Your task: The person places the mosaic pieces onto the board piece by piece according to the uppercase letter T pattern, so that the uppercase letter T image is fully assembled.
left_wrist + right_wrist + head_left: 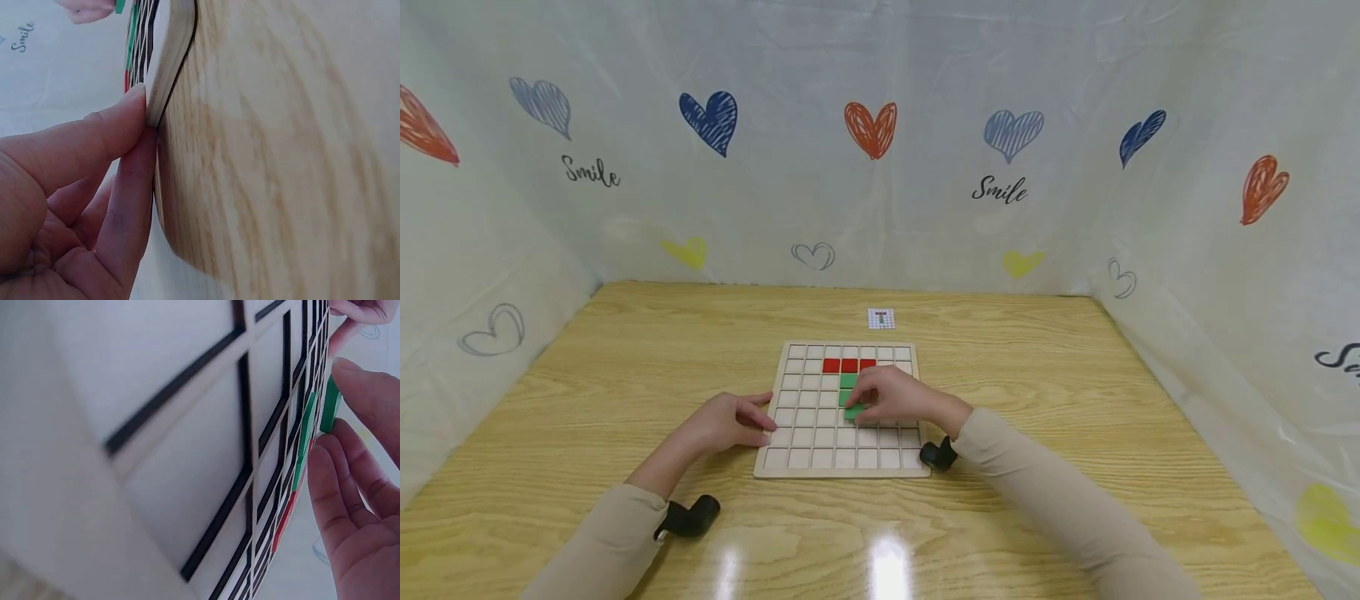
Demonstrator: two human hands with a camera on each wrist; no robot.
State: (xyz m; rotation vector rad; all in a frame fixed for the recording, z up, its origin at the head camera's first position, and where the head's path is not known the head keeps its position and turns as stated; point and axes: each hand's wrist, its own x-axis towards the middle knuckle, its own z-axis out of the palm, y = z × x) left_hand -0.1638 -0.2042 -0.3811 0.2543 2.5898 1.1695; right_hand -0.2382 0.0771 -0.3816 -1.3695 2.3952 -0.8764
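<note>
A wooden grid board (842, 473) lies flat on the table. Three red tiles (849, 365) fill a row near its far side, and two green tiles (847, 381) run down from the middle red one. Just below these, my right hand (895, 395) pinches another green tile (330, 406) between thumb and fingers, tilted and close over the board. My left hand (730, 423) rests at the board's left edge, its thumb (119, 122) and a finger touching the wooden side.
Beyond the board lies a small printed card (881, 318) showing a grid with a red and green T shape. Black wrist cameras (692, 517) hang at both sleeves. A white curtain (925, 225) with hearts surrounds the wooden table (1037, 358).
</note>
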